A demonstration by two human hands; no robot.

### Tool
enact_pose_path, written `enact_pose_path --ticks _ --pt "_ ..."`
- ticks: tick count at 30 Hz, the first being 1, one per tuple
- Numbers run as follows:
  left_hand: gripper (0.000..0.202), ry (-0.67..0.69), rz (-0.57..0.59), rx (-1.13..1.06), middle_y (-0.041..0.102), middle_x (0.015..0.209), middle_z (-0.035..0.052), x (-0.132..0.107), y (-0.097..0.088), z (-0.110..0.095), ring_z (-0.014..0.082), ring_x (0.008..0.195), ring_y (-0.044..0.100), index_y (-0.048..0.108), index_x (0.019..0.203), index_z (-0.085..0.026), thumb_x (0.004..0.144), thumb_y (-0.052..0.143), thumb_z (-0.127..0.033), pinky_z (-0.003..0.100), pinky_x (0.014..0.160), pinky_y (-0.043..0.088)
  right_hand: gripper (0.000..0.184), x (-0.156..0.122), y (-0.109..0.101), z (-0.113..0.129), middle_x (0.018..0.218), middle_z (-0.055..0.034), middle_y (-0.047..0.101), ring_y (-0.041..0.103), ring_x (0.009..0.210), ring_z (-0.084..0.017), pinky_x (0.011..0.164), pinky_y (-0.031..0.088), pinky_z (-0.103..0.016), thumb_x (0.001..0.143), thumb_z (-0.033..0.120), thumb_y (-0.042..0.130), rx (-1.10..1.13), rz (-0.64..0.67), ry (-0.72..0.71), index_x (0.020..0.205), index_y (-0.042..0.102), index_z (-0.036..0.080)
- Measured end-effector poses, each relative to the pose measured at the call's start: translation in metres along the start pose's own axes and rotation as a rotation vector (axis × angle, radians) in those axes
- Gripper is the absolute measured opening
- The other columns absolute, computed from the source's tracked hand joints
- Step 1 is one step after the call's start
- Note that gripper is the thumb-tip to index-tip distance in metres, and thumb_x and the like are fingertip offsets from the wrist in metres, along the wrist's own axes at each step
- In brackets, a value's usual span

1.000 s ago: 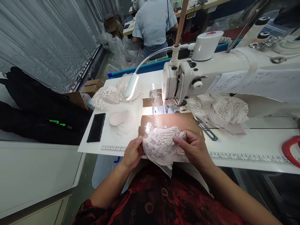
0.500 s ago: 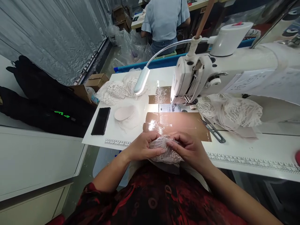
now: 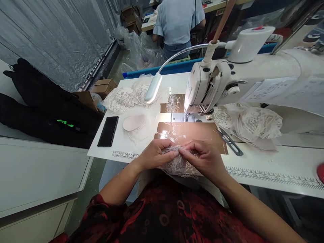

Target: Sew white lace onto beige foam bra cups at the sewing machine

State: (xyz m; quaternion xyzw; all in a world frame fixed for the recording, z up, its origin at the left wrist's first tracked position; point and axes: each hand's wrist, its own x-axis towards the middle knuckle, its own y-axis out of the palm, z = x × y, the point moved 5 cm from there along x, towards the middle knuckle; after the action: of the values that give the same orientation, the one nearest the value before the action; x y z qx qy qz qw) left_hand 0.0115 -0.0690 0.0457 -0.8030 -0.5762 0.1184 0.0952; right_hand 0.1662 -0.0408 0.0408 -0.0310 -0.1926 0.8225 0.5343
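Note:
Both my hands pinch one piece of white lace (image 3: 180,165) at the near edge of the sewing table (image 3: 265,162). My left hand (image 3: 155,154) grips its left side with curled fingers. My right hand (image 3: 202,158) grips the right side, and the fingertips of both hands meet at the lace's top edge. Most of the lace is bunched under my hands and hangs toward my lap. The white sewing machine (image 3: 227,81) stands just behind, its needle area lit by a gooseneck lamp (image 3: 153,88).
Thread snips (image 3: 230,141) lie right of the brown taped patch (image 3: 189,131). A black phone (image 3: 108,131) and pale pads (image 3: 134,122) lie at the left. Lace piles sit at the back left (image 3: 126,96) and right (image 3: 250,123). Another person (image 3: 177,23) works at a far bench.
The lace, spread out between my hands a second ago, is now gathered up, and my hands have come together over it. The view shifted slightly.

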Motion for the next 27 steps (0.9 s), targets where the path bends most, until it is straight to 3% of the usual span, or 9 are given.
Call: enact_pose_path --ticks 5,11,15,20,22,24,27 --pt "0.027 0.102 0.0 0.078 0.06 0.076 0.0031 0.002 0.001 -0.006 0.0128 0.07 0.053 0.068 0.088 -0.013 0.087 0.054 -0.036 0.023 0.065 0.041 0.02 0.005 -0.002 -0.007 0.072 -0.0023 0.068 0.059 0.063 -0.015 0.055 0.044 -0.025 0.081 0.039 0.064 0.07 0.064 0.081 0.085 0.068 0.019" --pt "0.028 0.106 0.081 0.026 0.058 0.079 0.0038 0.004 -0.001 -0.005 0.0131 0.071 0.052 0.068 0.092 -0.013 0.085 0.057 -0.038 0.023 0.064 0.041 0.021 0.008 -0.006 0.0 0.062 0.0 0.063 0.051 0.055 -0.012 0.05 0.038 -0.024 0.081 0.036 0.062 0.071 0.121 0.058 0.072 0.067 0.018" --pt "0.026 0.053 0.059 -0.194 0.054 0.071 0.0018 0.009 0.008 0.005 0.0102 0.064 0.048 0.065 0.078 -0.012 0.082 0.062 -0.038 0.022 0.059 0.038 0.023 0.007 -0.001 -0.008 0.06 0.002 0.056 0.045 0.054 -0.01 0.049 0.035 -0.023 0.077 0.039 0.065 0.256 0.142 0.142 0.07 0.064 0.018" --pt "0.032 -0.19 -0.112 -0.661 0.047 0.058 -0.0039 0.014 0.027 0.031 0.0054 0.05 0.04 0.054 0.07 -0.013 0.074 0.07 -0.04 0.019 0.05 0.032 0.027 0.01 0.008 -0.03 0.06 0.0041 0.051 0.043 0.053 -0.008 0.049 0.037 -0.022 0.075 0.044 0.069 0.524 0.139 0.3 0.072 0.062 0.018" --pt "0.032 -0.234 -0.231 -0.724 0.049 0.058 -0.0039 0.013 0.015 0.036 0.0062 0.05 0.043 0.053 0.069 -0.014 0.071 0.072 -0.039 0.019 0.05 0.034 0.027 0.011 0.002 -0.038 0.065 0.0024 0.056 0.049 0.057 -0.009 0.055 0.042 -0.023 0.074 0.044 0.07 0.569 0.116 0.323 0.077 0.064 0.018" --pt "0.027 -0.189 -0.401 -0.676 0.054 0.061 -0.003 0.009 -0.014 0.033 0.0087 0.053 0.048 0.055 0.072 -0.015 0.072 0.071 -0.037 0.021 0.052 0.037 0.029 0.01 -0.012 -0.044 0.075 -0.0002 0.062 0.056 0.065 -0.011 0.062 0.048 -0.025 0.072 0.044 0.073 0.574 0.061 0.336 0.084 0.066 0.019" --pt "0.02 -0.013 -0.693 -0.316 0.054 0.061 -0.0037 0.004 -0.071 0.014 0.01 0.056 0.049 0.057 0.073 -0.017 0.08 0.063 -0.035 0.023 0.055 0.036 0.031 0.007 -0.041 -0.05 0.08 -0.0023 0.065 0.061 0.07 -0.014 0.069 0.051 -0.029 0.07 0.046 0.073 0.474 -0.042 0.335 0.085 0.067 0.02"
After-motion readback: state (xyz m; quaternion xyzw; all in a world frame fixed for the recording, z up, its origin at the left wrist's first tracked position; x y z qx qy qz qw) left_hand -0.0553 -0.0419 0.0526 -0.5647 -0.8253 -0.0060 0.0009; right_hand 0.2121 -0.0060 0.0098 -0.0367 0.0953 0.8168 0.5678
